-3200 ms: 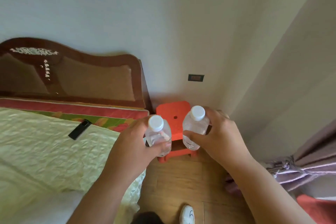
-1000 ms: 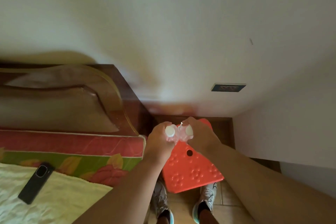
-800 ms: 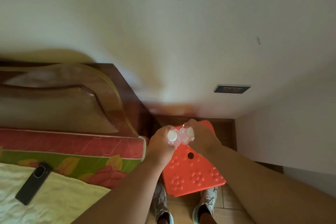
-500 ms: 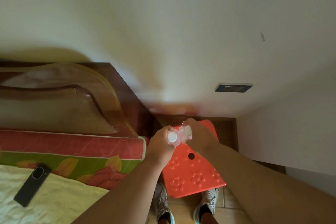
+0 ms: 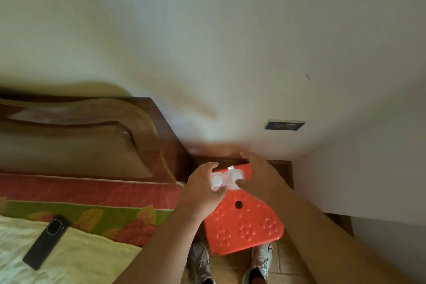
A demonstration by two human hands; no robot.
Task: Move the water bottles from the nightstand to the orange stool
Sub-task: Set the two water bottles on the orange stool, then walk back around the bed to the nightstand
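Two clear water bottles stand upright side by side at the far end of the orange stool (image 5: 244,223), seen from above. The left bottle (image 5: 216,181) and the right bottle (image 5: 235,177) both have white caps. My left hand (image 5: 200,189) sits just left of the left bottle, fingers stretched out past it and thumb close under its cap. My right hand (image 5: 258,177) is just right of the right bottle, fingers spread toward the wall, thumb near the cap. Neither hand wraps a bottle.
The stool stands between the bed's wooden headboard (image 5: 92,136) on the left and a wall corner on the right. A black phone (image 5: 46,244) lies on the bedspread. A wall socket (image 5: 284,125) is above the stool. My shoes (image 5: 260,260) are at the stool's near edge.
Both hands carried the bottles down onto the stool's far end. Since half a second ago the fingers have uncurled and spread away from the bottles, showing more of the caps.
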